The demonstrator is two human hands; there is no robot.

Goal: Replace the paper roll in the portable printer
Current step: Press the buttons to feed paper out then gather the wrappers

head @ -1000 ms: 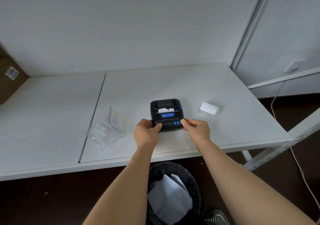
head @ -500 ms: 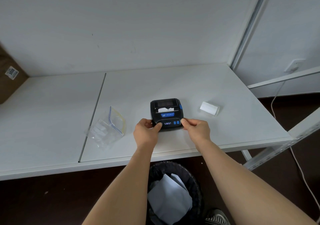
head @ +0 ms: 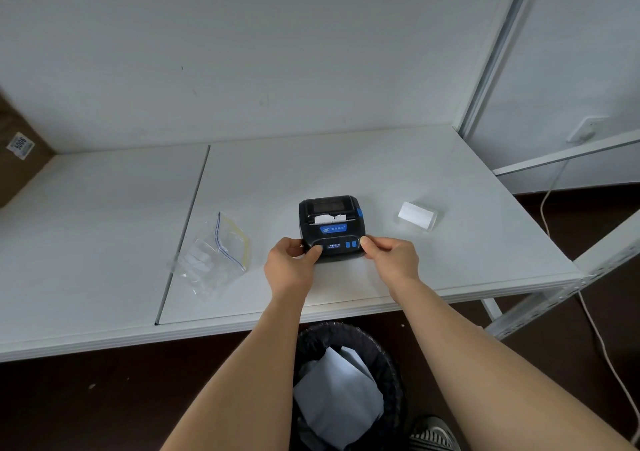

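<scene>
A small black portable printer (head: pixel 331 220) with blue buttons and a blue label lies on the white table (head: pixel 381 173), its lid closed and a short torn strip of white paper sticking out of the slot. My left hand (head: pixel 290 266) grips its near left corner, thumb on the front panel. My right hand (head: pixel 393 259) grips its near right corner. A white paper roll (head: pixel 416 216) lies on the table to the right of the printer, apart from it.
A clear zip bag (head: pixel 216 254) lies to the left of the printer. A black waste bin (head: pixel 348 384) with white paper stands under the table's front edge. A brown cardboard box (head: pixel 17 159) sits at far left. A cable (head: pixel 595 329) hangs at right.
Hands and printer hold nearly the same place. The small display on the printer's front panel shows lit characters now.
</scene>
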